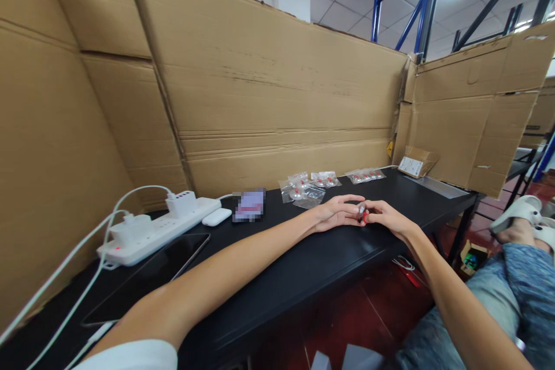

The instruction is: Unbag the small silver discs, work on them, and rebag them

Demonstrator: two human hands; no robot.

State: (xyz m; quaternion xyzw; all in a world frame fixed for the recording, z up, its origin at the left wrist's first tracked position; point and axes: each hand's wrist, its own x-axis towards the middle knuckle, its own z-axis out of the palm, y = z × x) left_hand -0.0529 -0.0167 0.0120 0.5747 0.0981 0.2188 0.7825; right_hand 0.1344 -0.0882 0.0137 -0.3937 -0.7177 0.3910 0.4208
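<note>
Above the black table (295, 260), my two hands meet over a small red and silvery-clear item (362, 212), too small to name. My left hand (336, 214) has long, slightly bent fingers, with the fingertips closed against the item's left side. From the other side, my right hand (388, 217) pinches it between thumb and fingers, which partly cover it. Behind my hands lie several clear plastic bags (303, 188) with small red and white pieces inside. Another clear bag strip (366, 176) with red pieces lies farther right.
A white power strip (160, 228) with plugs and cables lies left, near a dark tablet (151, 277), a white case (217, 217) and a phone with a blurred screen (249, 205). Cardboard walls (277, 87) enclose the table. A small cardboard box (416, 162) stands at the back right.
</note>
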